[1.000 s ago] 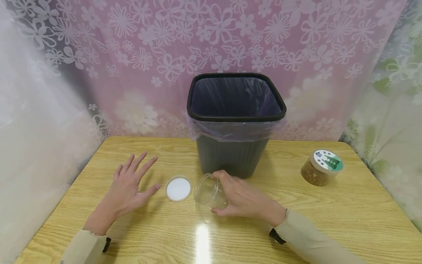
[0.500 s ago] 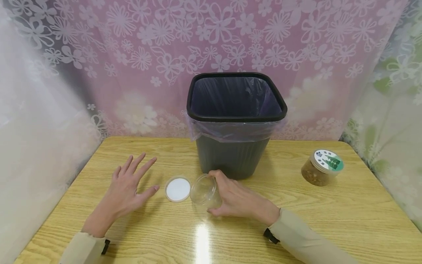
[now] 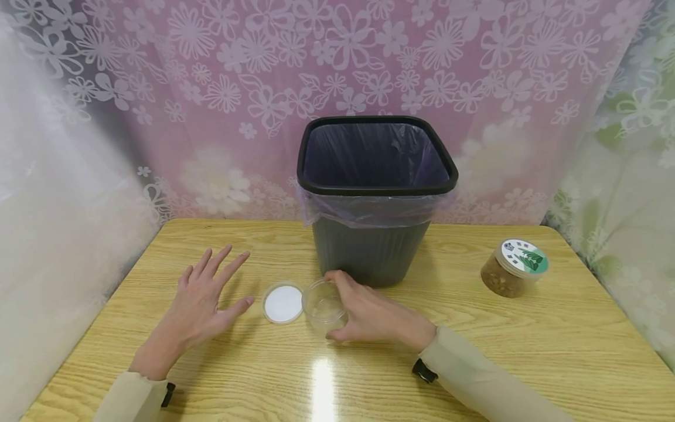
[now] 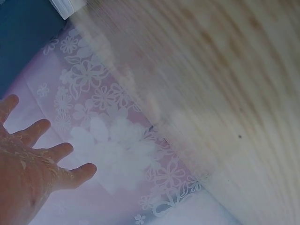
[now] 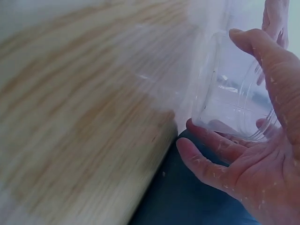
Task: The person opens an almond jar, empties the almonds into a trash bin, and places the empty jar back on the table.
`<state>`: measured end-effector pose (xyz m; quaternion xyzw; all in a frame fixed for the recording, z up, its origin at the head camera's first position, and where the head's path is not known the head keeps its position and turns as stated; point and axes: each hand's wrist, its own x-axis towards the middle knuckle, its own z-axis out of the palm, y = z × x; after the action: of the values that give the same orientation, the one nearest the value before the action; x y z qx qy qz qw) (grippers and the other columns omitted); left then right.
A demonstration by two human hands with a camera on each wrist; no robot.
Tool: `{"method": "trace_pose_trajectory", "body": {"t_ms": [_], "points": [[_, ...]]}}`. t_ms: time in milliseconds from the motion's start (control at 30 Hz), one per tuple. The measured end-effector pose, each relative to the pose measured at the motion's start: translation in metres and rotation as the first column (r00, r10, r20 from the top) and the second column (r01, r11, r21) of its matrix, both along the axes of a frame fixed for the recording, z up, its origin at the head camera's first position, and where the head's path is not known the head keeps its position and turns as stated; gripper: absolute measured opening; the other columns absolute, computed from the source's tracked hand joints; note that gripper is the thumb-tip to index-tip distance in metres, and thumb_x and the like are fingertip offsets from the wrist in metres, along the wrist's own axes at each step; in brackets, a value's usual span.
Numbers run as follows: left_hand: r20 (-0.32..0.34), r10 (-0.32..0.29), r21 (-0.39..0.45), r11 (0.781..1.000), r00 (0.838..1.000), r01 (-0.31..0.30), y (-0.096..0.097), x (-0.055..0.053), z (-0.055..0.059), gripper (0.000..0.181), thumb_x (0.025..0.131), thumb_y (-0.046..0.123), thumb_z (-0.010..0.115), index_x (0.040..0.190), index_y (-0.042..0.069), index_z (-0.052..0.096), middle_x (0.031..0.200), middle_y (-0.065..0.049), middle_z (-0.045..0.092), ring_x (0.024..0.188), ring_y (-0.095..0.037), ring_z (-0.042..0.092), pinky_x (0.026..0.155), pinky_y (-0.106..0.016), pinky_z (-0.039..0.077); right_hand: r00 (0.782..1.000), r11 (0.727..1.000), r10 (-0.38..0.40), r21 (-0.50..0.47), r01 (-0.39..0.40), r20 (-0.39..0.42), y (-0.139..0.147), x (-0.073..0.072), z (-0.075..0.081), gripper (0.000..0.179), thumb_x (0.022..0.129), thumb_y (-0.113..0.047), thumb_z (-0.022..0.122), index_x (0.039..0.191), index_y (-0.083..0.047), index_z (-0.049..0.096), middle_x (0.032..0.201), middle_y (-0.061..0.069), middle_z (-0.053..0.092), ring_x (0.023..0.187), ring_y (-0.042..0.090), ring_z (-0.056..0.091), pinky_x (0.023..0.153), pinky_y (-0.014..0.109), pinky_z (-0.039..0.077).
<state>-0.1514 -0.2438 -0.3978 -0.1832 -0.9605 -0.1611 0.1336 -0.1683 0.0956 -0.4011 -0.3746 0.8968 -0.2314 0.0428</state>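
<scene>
My right hand (image 3: 364, 308) holds a clear plastic jar (image 3: 320, 303) from its right side, thumb on the near side and fingers on the far side. The jar has no lid on it and stands nearly upright at the table surface. In the right wrist view, the jar (image 5: 222, 93) sits between the thumb and fingers of the right hand (image 5: 262, 164). Just left of it lies a round lid (image 3: 284, 303) with a white disc inside. Left of the lid, my left hand (image 3: 203, 299) is spread with nothing in it; in the left wrist view, the left hand's fingers (image 4: 35, 133) are straight.
Behind the jar stands a dark trash bin (image 3: 369, 246) lined with a purple bag. A lidded jar (image 3: 508, 272) with brown contents and a green-and-white label is at the right. All stand on a wooden table (image 3: 253, 369), with a pink floral curtain (image 3: 232, 88) behind.
My right hand has moved a little left with the clear jar, which was tilted and now stands more upright beside the lid. The left hand has hardly moved.
</scene>
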Motion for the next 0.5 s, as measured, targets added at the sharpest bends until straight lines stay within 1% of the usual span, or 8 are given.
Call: {"method": "trace_pose_trajectory", "body": {"t_ms": [233, 433, 500], "points": [[0.005, 0.0, 0.012, 1.0, 1.0, 0.0, 0.001, 0.002, 0.0, 0.078, 0.092, 0.048, 0.068, 0.16, 0.031, 0.035, 0.165, -0.018, 0.032, 0.15, -0.056, 0.024, 0.106, -0.083, 0.023, 1.0, 1.0, 0.013, 0.026, -0.014, 0.026, -0.008, 0.001, 0.002, 0.095, 0.079, -0.039, 0.087, 0.148, -0.009, 0.03, 0.139, 0.017, 0.053, 0.11, 0.024, 0.066, 0.091, 0.036, 0.06], [0.008, 0.0, 0.017, 1.0, 1.0, 0.0, 0.002, 0.001, -0.001, 0.078, 0.092, 0.048, 0.068, 0.16, 0.031, 0.034, 0.166, -0.017, 0.032, 0.151, -0.055, 0.023, 0.107, -0.084, 0.022, 1.0, 0.999, 0.01, 0.047, -0.011, 0.026, -0.013, 0.004, 0.002, 0.092, 0.08, -0.041, 0.086, 0.147, -0.01, 0.03, 0.137, 0.017, 0.054, 0.104, 0.023, 0.067, 0.086, 0.033, 0.06], [0.007, -0.001, 0.018, 1.0, 1.0, 0.001, 0.001, 0.001, -0.001, 0.078, 0.092, 0.048, 0.069, 0.16, 0.031, 0.034, 0.165, -0.017, 0.032, 0.151, -0.055, 0.024, 0.106, -0.084, 0.022, 1.0, 0.999, 0.006, 0.05, -0.007, 0.023, -0.013, 0.004, 0.001, 0.093, 0.08, -0.041, 0.087, 0.147, -0.01, 0.03, 0.138, 0.017, 0.053, 0.105, 0.023, 0.067, 0.086, 0.033, 0.06]]}}
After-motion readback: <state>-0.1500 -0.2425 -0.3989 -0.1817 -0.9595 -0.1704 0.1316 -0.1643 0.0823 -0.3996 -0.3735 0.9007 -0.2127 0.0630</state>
